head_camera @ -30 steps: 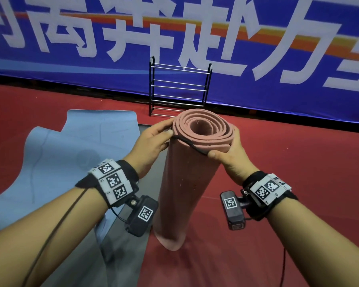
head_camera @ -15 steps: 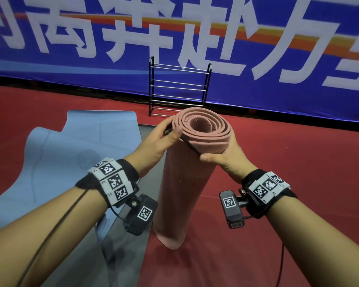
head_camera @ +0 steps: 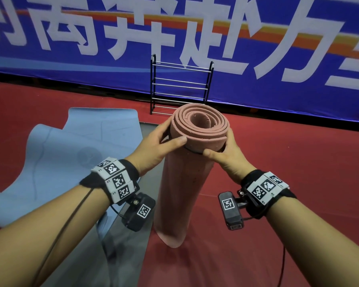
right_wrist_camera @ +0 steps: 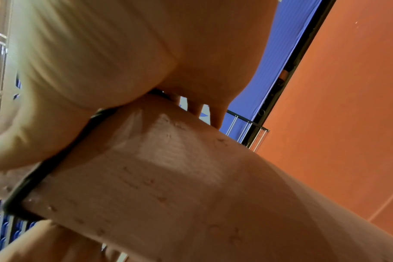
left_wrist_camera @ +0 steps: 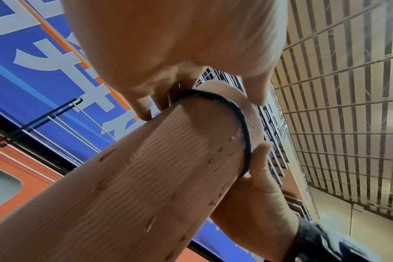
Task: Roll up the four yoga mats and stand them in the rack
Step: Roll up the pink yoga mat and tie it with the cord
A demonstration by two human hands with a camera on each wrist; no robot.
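Note:
A rolled pink yoga mat (head_camera: 182,183) stands on end on the red floor, its spiral top toward me. A thin black elastic band (left_wrist_camera: 240,122) rings the roll just below its top. My left hand (head_camera: 164,141) grips the roll's upper left side, fingers curled round it at the band. On the upper right side my right hand (head_camera: 222,150) does the same, thumb on the band (head_camera: 192,151). The band (right_wrist_camera: 34,177) shows under the right palm in the right wrist view. The black metal rack (head_camera: 180,85) stands empty against the banner, behind the roll.
A light blue mat (head_camera: 56,154) lies unrolled on the floor at the left, partly over a grey mat (head_camera: 120,245) under my left arm. A blue banner (head_camera: 278,59) closes off the back. Red floor stretches to the right.
The band has gone from lying slack across the roll's top rim to sitting round the roll below the top. Both hands shifted down around the roll's upper end.

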